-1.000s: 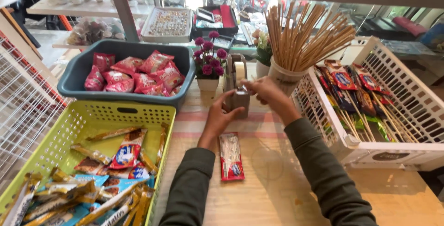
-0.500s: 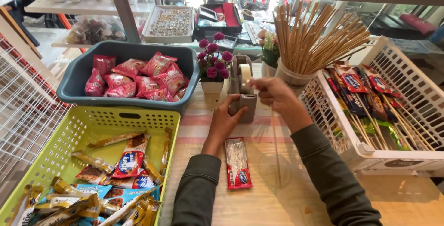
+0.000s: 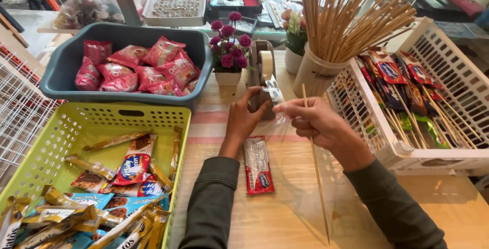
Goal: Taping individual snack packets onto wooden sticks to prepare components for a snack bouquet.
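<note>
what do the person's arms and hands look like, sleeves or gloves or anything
Both arms wear long sleeves of a dark grey-green, jacket-like cloth that end in plain cuffs at the wrists. The left sleeve and right sleeve look alike, with soft folds and no visible markings. The left hand and right hand are bare: no gloves, and no rings, watch or bands that can be seen.

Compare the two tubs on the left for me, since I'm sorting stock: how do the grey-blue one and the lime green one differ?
The grey-blue plastic tub has solid walls; the lime green plastic basket has perforated walls. The tub holds puffy red snack bags of one kind; the basket holds a jumble of flat gold, red and blue wrapped bars. The tub sits farther back, the basket nearer the person. Both are rectangular, open-topped and have a handle slot.
</note>
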